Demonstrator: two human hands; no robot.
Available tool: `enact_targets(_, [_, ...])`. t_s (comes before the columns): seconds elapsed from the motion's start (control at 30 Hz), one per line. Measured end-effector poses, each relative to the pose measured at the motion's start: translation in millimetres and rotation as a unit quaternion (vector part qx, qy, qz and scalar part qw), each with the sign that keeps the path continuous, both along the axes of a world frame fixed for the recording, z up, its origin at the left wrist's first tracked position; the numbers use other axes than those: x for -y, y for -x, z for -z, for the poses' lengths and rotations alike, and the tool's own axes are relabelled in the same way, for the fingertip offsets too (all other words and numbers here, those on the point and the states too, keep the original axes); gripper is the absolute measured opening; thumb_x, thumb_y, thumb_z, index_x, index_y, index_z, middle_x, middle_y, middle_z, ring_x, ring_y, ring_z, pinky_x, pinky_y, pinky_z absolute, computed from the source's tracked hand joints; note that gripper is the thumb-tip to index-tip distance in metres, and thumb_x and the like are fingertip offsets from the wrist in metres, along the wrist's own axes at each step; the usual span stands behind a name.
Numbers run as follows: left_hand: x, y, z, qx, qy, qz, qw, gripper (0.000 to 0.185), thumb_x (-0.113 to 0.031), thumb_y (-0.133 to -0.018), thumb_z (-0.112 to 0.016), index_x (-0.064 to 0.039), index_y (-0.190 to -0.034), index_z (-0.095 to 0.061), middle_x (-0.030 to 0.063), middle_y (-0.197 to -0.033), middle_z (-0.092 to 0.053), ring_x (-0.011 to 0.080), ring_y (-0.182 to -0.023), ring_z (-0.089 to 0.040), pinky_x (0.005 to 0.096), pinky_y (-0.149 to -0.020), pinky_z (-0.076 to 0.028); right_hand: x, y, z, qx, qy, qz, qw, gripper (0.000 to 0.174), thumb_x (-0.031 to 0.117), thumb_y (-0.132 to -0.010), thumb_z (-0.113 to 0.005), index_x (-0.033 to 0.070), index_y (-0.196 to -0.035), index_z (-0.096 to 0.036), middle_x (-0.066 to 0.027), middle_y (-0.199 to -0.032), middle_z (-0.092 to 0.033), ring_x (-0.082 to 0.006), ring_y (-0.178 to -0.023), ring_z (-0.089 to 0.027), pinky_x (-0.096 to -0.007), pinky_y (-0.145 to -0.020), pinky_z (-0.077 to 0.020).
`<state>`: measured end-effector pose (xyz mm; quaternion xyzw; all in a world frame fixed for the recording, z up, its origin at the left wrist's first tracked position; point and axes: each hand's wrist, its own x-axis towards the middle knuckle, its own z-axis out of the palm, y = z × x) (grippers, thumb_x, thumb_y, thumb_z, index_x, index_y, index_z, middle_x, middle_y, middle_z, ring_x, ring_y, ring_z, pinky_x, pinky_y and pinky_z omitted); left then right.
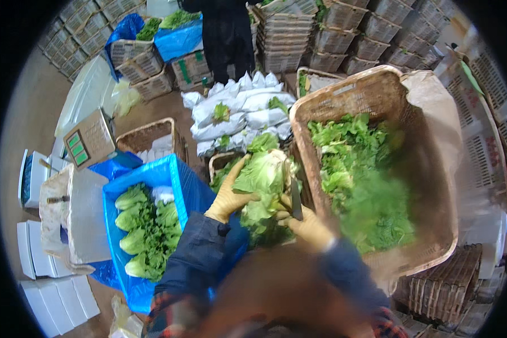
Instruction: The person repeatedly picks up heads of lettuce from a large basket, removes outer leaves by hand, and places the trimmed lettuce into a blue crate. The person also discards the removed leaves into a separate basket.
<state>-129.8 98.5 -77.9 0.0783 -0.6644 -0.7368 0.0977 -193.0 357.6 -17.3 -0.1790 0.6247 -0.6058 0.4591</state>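
Observation:
My left hand [229, 195], in a yellowish glove, grips a head of leafy green lettuce [264, 173] from its left side. The pale cut or stem end of the head points up and to the right. In my right hand [307, 226], also gloved, is a knife [295, 197], its blade upright along the right side of the lettuce. The right fingertips are close to the lower leaves; whether they hold a leaf too is hard to tell. Below the lettuce, a crate [219, 158] with more greens is mostly hidden.
On the right, a large brown plastic crate [298, 139] holds loose leaves [350, 156], some motion-blurred. A blue-lined box [177, 173] with several lettuce heads [131, 219] stands left, beside a digital scale display [88, 137]. White wrapped bundles [236, 105] lie ahead; a person [228, 38] stands beyond.

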Motion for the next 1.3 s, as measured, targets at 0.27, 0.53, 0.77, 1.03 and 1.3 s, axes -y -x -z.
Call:
enact_targets(0.27, [12.2, -132.5, 21.4, 0.085, -0.171, -0.010, 0.982, 0.107, 0.009, -0.062, -0.091, -0.006, -0.158, -0.044, 0.0065, -0.151, -0.055, 0.0200, -0.135, -0.054, 0.0356, -0.114, -0.046, 7.4, -5.3, -39.3, -0.495, -0.296, -0.133, 0.806, 0.086, 0.015, -0.084, -0.072, 0.007, -0.160, -0.034, -0.0232, -0.110, -0.073, -0.0416, -0.095, -0.073, -0.0507, -0.083, -0.0594])
enact_targets(0.53, [-18.2, -158.9, -10.1, 0.091, -0.190, -0.026, 0.977, 0.112, -0.005, -0.060, -0.100, -0.004, -0.157, -0.044, 0.0066, -0.147, -0.057, 0.0210, -0.135, -0.055, 0.0369, -0.115, -0.045, 58.8, -29.9, -49.4, -0.489, -0.308, -0.223, 0.785, 0.085, 0.021, -0.085, -0.076, 0.004, -0.158, -0.036, -0.0244, -0.104, -0.072, -0.0438, -0.093, -0.071, -0.0504, -0.083, -0.0573])
enact_targets(0.77, [-59.7, -187.0, -16.0, 0.080, -0.179, -0.033, 0.980, 0.113, -0.007, -0.056, -0.101, -0.002, -0.154, -0.045, 0.0080, -0.154, -0.053, 0.0233, -0.142, -0.050, 0.0396, -0.120, -0.040, 4.1, 6.9, 9.0, -0.381, -0.409, -0.197, 0.805, 0.066, 0.022, -0.086, -0.074, 0.003, -0.145, -0.052, -0.0249, -0.107, -0.074, -0.0422, -0.100, -0.073, -0.0510, -0.088, -0.0581])
enact_targets(1.03, [-8.5, -83.2, -32.8, 0.175, 0.046, -0.042, 0.983, 0.092, -0.008, -0.086, -0.076, -0.005, -0.165, -0.029, 0.0210, -0.162, -0.043, 0.0292, -0.143, -0.047, 0.0358, -0.117, -0.039, 13.4, 26.2, 41.1, -0.268, 0.092, -0.068, 0.956, 0.063, 0.035, -0.103, -0.068, 0.000, -0.152, -0.049, -0.0146, -0.144, -0.061, -0.0205, -0.131, -0.056, -0.0350, -0.105, -0.0501])
enact_targets(1.3, [-15.8, -49.6, -82.4, -0.033, 0.276, 0.003, 0.961, 0.113, -0.010, -0.080, -0.079, -0.011, -0.170, -0.010, 0.0227, -0.171, -0.025, 0.0329, -0.158, -0.027, 0.0434, -0.126, -0.028, 28.4, 69.5, 100.5, 0.212, 0.110, 0.270, 0.933, 0.081, 0.059, -0.092, -0.076, 0.006, -0.148, -0.049, -0.0137, -0.129, -0.065, -0.0312, -0.111, -0.065, -0.0507, -0.092, -0.0571])
